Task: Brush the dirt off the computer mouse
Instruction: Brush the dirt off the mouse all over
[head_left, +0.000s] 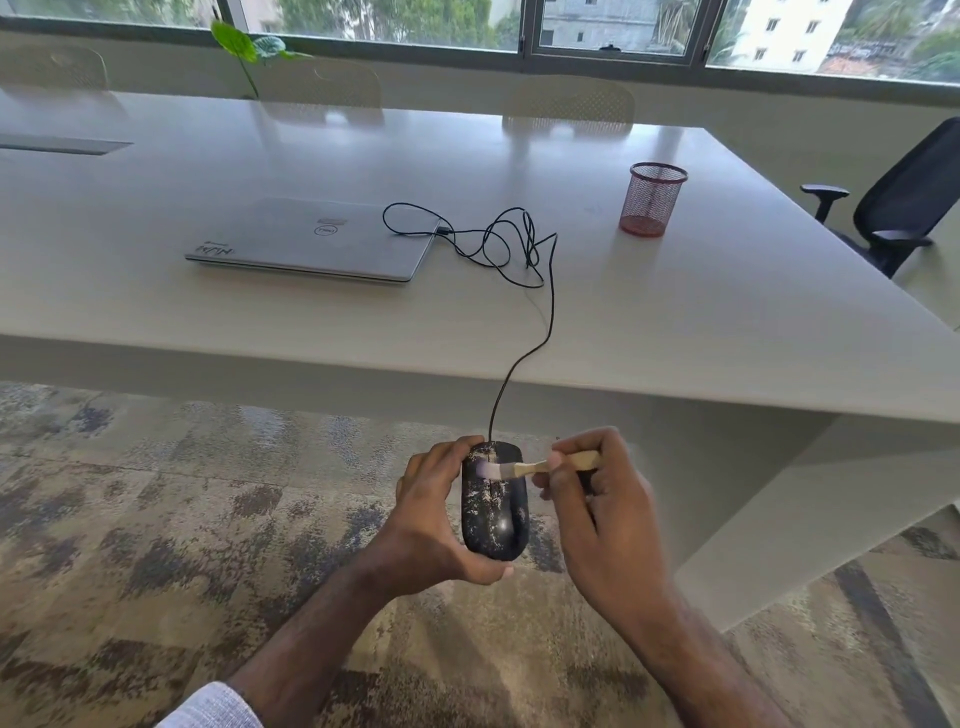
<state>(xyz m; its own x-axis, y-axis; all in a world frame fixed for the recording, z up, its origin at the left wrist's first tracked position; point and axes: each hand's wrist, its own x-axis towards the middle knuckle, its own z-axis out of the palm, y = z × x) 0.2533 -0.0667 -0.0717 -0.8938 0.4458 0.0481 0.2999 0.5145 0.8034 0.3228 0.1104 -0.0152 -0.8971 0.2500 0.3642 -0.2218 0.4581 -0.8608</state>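
- Computer mouse (494, 512): black, wired, speckled with pale dirt over most of its top. It sits lengthwise in my left hand (431, 525), clear of the bench, above the carpet.
- Cable (524, 358): black, runs from the mouse's front up over the bench edge into loose loops.
- Brush (540, 466): small, pale wooden handle, gripped in my right hand (602, 509); bristles blurred, touching the mouse's front end.
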